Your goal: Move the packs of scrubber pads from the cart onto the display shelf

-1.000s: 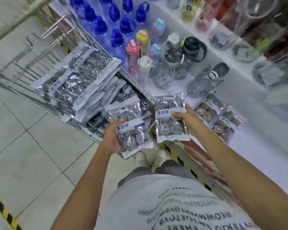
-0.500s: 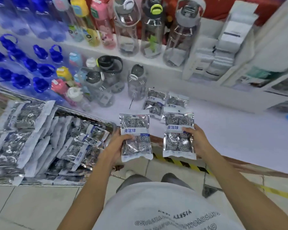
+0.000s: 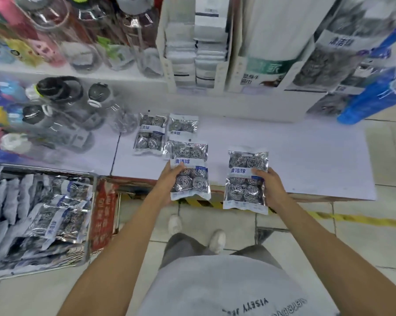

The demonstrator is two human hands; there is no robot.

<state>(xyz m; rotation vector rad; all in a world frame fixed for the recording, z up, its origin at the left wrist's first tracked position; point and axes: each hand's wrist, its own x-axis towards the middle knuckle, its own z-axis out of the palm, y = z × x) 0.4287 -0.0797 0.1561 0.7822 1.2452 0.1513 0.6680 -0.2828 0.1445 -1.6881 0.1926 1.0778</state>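
Observation:
My left hand grips a silver pack of steel scrubber pads by its left side, held over the front edge of the white display shelf. My right hand grips a second scrubber pack by its right side, also at the shelf's front edge. Two more scrubber packs lie flat on the shelf just beyond the left-hand pack. The wire cart at the lower left holds several more packs.
Water bottles crowd the shelf's left part and the tier above. White boxed goods and hanging scrubber packs stand at the back right. Blue packets hang at the right. My shoes are on the tiled floor below the shelf edge.
I have turned from the cart toward the shelf. Both hands have carried their packs forward to the shelf's front edge, and the two packs have moved further apart.

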